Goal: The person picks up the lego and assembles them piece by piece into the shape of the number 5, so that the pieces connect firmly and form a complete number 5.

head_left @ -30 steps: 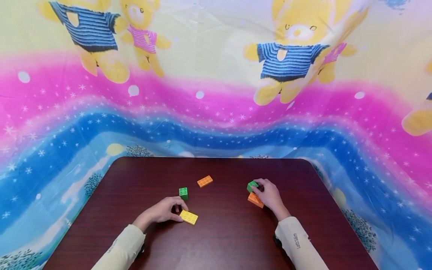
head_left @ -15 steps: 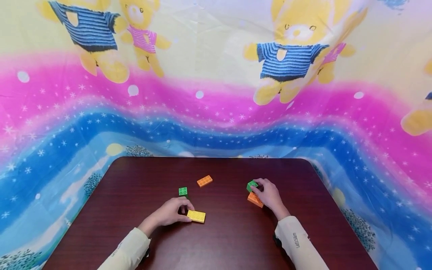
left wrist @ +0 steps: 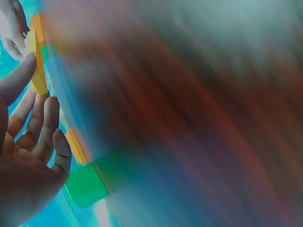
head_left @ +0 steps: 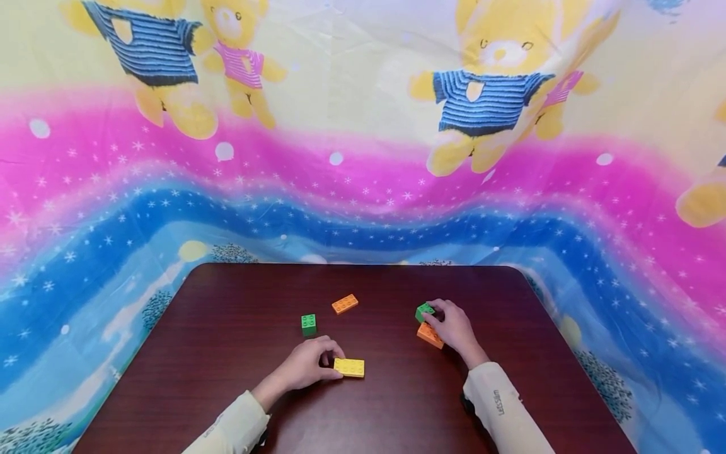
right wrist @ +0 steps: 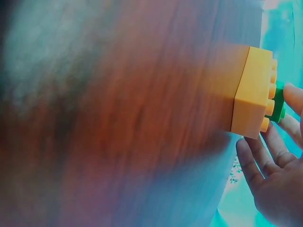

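Note:
Between the thumb and fingers of my left hand [head_left: 308,364] is one end of a yellow toy brick [head_left: 353,367], its studs facing up. The left wrist view shows the same yellow brick [left wrist: 37,66] pinched edge-on. My right hand [head_left: 455,328] pinches a green toy brick [head_left: 422,312] at the right side of the table. An orange brick [head_left: 429,336] lies right in front of that green one, under the hand's near side. In the right wrist view this orange brick [right wrist: 253,92] partly hides the green brick [right wrist: 278,106].
Beyond my left hand stands another green brick [head_left: 309,325] on the dark wooden table [head_left: 386,416]. A flat orange brick [head_left: 345,304] lies farther back. Behind the table's far edge hangs a cloth [head_left: 363,189] printed with bears.
My left hand has moved to the right with the yellow brick, which has turned until its long side runs left to right. The right hand has stayed in place.

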`<state>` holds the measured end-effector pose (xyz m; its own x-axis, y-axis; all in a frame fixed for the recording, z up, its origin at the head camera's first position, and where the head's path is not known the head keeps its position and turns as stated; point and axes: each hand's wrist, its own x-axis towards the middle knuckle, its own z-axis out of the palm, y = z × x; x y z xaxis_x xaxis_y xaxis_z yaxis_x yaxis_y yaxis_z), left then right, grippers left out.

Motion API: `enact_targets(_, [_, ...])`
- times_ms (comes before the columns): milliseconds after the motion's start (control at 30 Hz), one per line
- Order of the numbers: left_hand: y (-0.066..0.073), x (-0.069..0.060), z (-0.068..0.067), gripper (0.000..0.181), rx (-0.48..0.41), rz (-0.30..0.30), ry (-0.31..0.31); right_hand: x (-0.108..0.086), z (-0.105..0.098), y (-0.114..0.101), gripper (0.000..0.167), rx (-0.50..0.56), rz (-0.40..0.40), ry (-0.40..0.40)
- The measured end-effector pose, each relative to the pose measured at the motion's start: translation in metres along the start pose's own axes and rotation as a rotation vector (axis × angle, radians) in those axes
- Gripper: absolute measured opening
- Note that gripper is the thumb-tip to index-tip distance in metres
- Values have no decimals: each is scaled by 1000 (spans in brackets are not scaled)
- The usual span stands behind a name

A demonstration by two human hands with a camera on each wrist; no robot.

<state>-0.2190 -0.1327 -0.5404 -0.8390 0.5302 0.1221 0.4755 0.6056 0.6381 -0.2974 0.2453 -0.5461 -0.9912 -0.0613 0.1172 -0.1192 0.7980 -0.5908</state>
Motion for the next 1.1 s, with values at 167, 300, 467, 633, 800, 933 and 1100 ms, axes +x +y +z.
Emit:
enact_targets(167, [8, 4, 6, 25, -7, -22, 8, 1, 0, 2, 40, -8, -1, -2])
enact_targets(300, [12, 6, 11, 26, -6, -36, 16, 1, 0, 2, 40, -4, 2, -1])
enact_targets(467, [13, 8, 13, 26, -7, -52, 14, 1, -1, 2, 40, -6, 3, -4])
enact_targets(633, [10, 10, 14, 26, -10, -64, 8, 0, -2, 2, 40, -11, 6, -6])
enact_targets(800, [9, 11, 14, 26, -3, -72, 5, 0, -2, 3, 40, -9, 8, -7])
enact_targets(933, [10, 10, 15, 27, 1, -71, 2, 0, -2, 3, 40, -6, 6, -12])
enact_targets(1100, [10, 10, 14, 28, -5, -58, 1, 0, -3, 1, 40, 1, 4, -13])
